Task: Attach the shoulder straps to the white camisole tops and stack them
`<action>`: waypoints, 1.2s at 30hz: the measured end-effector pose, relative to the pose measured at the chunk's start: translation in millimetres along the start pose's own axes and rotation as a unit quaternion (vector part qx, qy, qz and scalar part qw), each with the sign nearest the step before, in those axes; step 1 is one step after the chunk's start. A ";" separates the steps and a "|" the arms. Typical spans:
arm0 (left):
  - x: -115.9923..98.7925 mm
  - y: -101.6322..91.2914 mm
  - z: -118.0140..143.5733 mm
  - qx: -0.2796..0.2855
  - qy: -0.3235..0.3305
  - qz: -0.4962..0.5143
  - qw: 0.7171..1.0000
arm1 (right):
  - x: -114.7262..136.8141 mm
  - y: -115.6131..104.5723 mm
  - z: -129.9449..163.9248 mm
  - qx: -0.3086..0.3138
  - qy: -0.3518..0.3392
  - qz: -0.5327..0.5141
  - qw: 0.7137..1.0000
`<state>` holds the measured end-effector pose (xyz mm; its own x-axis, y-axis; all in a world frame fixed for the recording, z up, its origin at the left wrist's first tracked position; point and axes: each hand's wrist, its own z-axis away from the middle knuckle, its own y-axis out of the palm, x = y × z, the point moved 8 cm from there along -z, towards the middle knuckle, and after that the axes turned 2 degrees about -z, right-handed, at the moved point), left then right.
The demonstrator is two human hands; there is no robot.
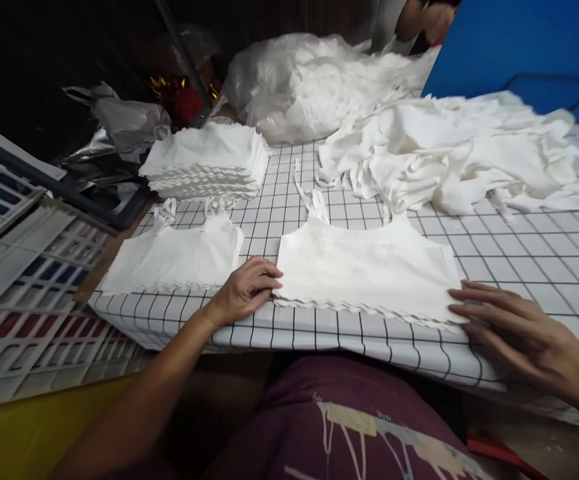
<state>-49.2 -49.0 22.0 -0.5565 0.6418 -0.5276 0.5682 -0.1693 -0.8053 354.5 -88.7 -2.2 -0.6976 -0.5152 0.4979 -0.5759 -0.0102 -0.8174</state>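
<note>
A white strapped camisole top (364,267) lies flat near the table's front edge, its straps pointing away from me and its scalloped hem toward me. Several layered edges show along that hem. My left hand (247,287) has its fingers and thumb closed at the lower left corner of the top. At the lower right corner, my right hand (524,327) rests with fingers stretched out, the tips touching the fabric. Left of my left hand lies a second pile of white strapped tops (174,257).
A tall stack of white fabric pieces (204,160) stands at back left. Loose white garments (449,153) are heaped at back right, before a blue panel (524,53). A clear bag of white cloth (309,87) sits behind. White plastic crates (44,273) border the checked tablecloth (509,247) on the left.
</note>
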 end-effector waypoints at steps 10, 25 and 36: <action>-53.1 41.9 -88.4 0.031 0.076 -0.076 0.994 | 40.4 26.8 -45.0 0.075 -0.034 0.078 0.994; -89.5 127.6 -192.2 0.113 0.146 -0.145 0.972 | 34.8 -18.8 -116.5 0.058 0.015 -0.031 0.998; -58.6 173.0 -229.0 0.108 0.122 -0.121 0.979 | -60.2 37.7 -272.6 -0.024 0.259 -0.049 0.964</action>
<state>220.6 55.3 -24.4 -0.4834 0.8373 -0.2555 0.2808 -0.1281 -0.9512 258.6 175.6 15.9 -0.7514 -0.0171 0.6597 -0.6599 0.0096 -0.7513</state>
